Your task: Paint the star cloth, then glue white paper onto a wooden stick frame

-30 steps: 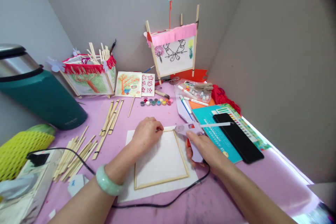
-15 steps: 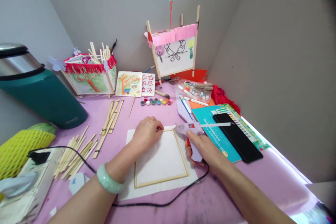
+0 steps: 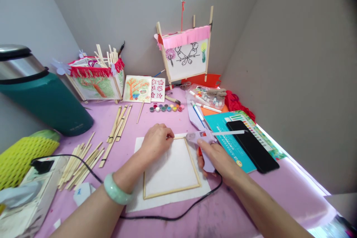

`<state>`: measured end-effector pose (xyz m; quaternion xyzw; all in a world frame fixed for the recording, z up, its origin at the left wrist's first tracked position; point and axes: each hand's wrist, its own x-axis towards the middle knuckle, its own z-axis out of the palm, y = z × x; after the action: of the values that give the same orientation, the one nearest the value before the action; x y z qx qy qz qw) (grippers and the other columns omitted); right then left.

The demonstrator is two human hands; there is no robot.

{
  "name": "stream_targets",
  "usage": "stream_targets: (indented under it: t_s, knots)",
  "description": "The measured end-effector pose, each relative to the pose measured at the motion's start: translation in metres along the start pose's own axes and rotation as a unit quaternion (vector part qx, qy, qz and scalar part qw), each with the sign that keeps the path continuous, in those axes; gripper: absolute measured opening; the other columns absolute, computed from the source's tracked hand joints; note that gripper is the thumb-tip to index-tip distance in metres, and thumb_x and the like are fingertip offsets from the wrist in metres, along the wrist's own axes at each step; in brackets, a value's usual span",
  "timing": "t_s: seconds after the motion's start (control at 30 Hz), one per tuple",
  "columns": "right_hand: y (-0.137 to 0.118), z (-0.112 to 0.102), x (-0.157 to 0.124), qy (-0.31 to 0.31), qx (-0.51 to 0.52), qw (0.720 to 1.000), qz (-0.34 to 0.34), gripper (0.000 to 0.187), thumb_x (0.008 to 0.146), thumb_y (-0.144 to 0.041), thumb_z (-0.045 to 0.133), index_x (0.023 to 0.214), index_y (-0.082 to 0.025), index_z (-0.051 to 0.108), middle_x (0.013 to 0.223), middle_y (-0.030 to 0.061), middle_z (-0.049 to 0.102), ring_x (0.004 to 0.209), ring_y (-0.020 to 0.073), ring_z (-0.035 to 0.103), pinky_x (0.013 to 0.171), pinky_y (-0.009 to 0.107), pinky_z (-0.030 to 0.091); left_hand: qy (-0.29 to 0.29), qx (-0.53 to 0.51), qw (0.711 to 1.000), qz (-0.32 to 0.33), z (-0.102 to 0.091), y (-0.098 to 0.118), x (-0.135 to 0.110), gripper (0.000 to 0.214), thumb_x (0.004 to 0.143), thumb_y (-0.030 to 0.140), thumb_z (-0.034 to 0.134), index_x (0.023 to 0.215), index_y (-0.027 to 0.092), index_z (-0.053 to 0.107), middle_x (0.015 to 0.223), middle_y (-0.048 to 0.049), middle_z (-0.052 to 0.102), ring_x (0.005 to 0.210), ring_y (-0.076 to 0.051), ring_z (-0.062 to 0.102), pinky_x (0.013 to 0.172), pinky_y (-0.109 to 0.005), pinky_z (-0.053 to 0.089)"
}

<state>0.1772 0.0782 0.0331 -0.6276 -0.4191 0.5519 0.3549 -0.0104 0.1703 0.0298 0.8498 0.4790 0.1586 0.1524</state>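
Observation:
A square frame of thin wooden sticks (image 3: 173,194) lies on a sheet of white paper (image 3: 206,187). My left hand (image 3: 157,142), a pale green bangle (image 3: 116,190) on its wrist, pinches the frame's far stick, hiding that side's left part. My right hand (image 3: 213,156) is wrapped round a lilac hot glue gun (image 3: 208,161), with fingers by its red trigger. The gun's nozzle points left at the frame's far right corner; whether it touches cannot be seen. A white glue stick (image 3: 228,132) juts from the gun's back, and a black cord (image 3: 192,208) trails from its handle.
Bundled wooden sticks (image 3: 79,165) lie left of the paper, near a power strip (image 3: 48,182). A teal bottle (image 3: 47,96) stands behind them. Right of the gun, a black phone (image 3: 252,147) rests on a blue booklet (image 3: 223,122). A decorated lantern (image 3: 186,54) hangs at the back.
Both hands, the frame and the glue gun look almost unchanged. The whole view has shifted very slightly.

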Motion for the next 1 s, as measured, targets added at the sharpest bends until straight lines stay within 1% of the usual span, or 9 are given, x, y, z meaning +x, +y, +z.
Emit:
stream_targets:
  t_s: [0.3,0.5,0.67,0.73,0.77,0.8,0.83,0.9,1.0]
  knots:
    - [-0.002,0.001,-0.001,0.012,-0.007,1.000,0.003,0.040,0.085,-0.053,0.042,0.069,-0.018,0.053,0.048,-0.0019,0.056,0.035,0.0106,0.051,0.031,0.018,0.031,0.000,0.005,1.000,0.000,-0.001,0.001,0.000,0.019,0.076,0.018,0.052,0.078,0.023,0.070,0.081,-0.0035,0.064,0.083,-0.019,0.055,0.073,-0.030,0.041]
    - [-0.004,0.001,-0.013,0.022,0.015,0.999,-0.046,0.042,0.086,-0.053,0.043,0.065,-0.017,0.053,0.046,-0.0024,0.054,0.035,0.0098,0.048,0.038,0.021,0.036,-0.002,0.003,1.000,0.000,-0.002,0.001,0.001,0.018,0.075,0.018,0.053,0.080,0.022,0.070,0.082,-0.0038,0.064,0.083,-0.019,0.056,0.073,-0.030,0.041]
    - [-0.012,0.004,-0.028,0.057,0.046,0.990,-0.117,0.042,0.087,-0.054,0.041,0.075,-0.017,0.058,0.059,0.0016,0.061,0.048,0.0127,0.056,0.049,0.023,0.043,0.027,0.002,1.000,-0.014,-0.025,0.011,-0.003,0.021,0.079,0.026,0.052,0.090,0.019,0.069,0.089,-0.0052,0.065,0.082,-0.018,0.057,0.074,-0.030,0.041]
    - [-0.018,0.009,-0.032,0.077,0.071,0.982,-0.160,0.044,0.088,-0.055,0.039,0.080,-0.017,0.060,0.070,0.0046,0.065,0.058,0.0146,0.059,0.056,0.024,0.046,0.036,-0.010,0.999,-0.021,-0.039,0.025,-0.014,0.022,0.082,0.030,0.050,0.083,0.019,0.068,0.082,-0.0040,0.065,0.075,-0.017,0.057,0.071,-0.030,0.041]
    - [-0.022,0.013,-0.034,0.091,0.084,0.976,-0.178,0.045,0.088,-0.055,0.038,0.083,-0.017,0.061,0.075,0.0057,0.066,0.064,0.0157,0.061,0.060,0.025,0.047,0.028,-0.028,0.999,-0.019,-0.046,0.034,-0.022,0.023,0.082,0.033,0.049,0.079,0.020,0.068,0.075,-0.0019,0.065,0.070,-0.016,0.056,0.068,-0.029,0.041]
    - [-0.027,0.018,-0.035,0.103,0.096,0.971,-0.191,0.046,0.088,-0.056,0.037,0.086,-0.017,0.062,0.080,0.0063,0.067,0.069,0.0168,0.062,0.062,0.025,0.048,-0.004,-0.095,0.995,-0.019,-0.051,0.045,-0.032,0.026,0.083,0.037,0.048,0.074,0.020,0.067,0.068,-0.0007,0.063,0.066,-0.015,0.056,0.065,-0.028,0.041]
    - [-0.031,0.024,-0.035,0.113,0.110,0.967,-0.199,0.046,0.088,-0.057,0.037,0.089,-0.018,0.062,0.083,0.0063,0.067,0.072,0.0175,0.062,0.063,0.026,0.049,-0.046,-0.189,0.981,-0.016,-0.055,0.056,-0.042,0.031,0.085,0.041,0.045,0.073,0.020,0.064,0.066,-0.0003,0.061,0.066,-0.014,0.056,0.063,-0.027,0.041]
    - [-0.041,0.038,-0.034,0.109,0.141,0.963,-0.203,0.049,0.087,-0.060,0.036,0.094,-0.018,0.061,0.080,0.0056,0.066,0.069,0.0172,0.062,0.059,0.025,0.049,-0.108,-0.370,0.922,-0.011,-0.058,0.077,-0.060,0.030,0.086,0.044,0.043,0.081,0.019,0.059,0.073,-0.0009,0.061,0.068,-0.013,0.057,0.063,-0.025,0.044]
    - [-0.056,0.058,-0.028,0.024,0.153,0.971,-0.184,0.061,0.085,-0.068,0.029,0.098,-0.017,0.060,0.060,0.0019,0.060,0.045,0.0135,0.053,0.041,0.024,0.042,-0.068,-0.505,0.858,-0.066,-0.058,0.094,-0.074,0.026,0.082,0.043,0.050,0.090,0.018,0.050,0.065,0.0023,0.053,0.059,-0.011,0.054,0.057,-0.024,0.045]
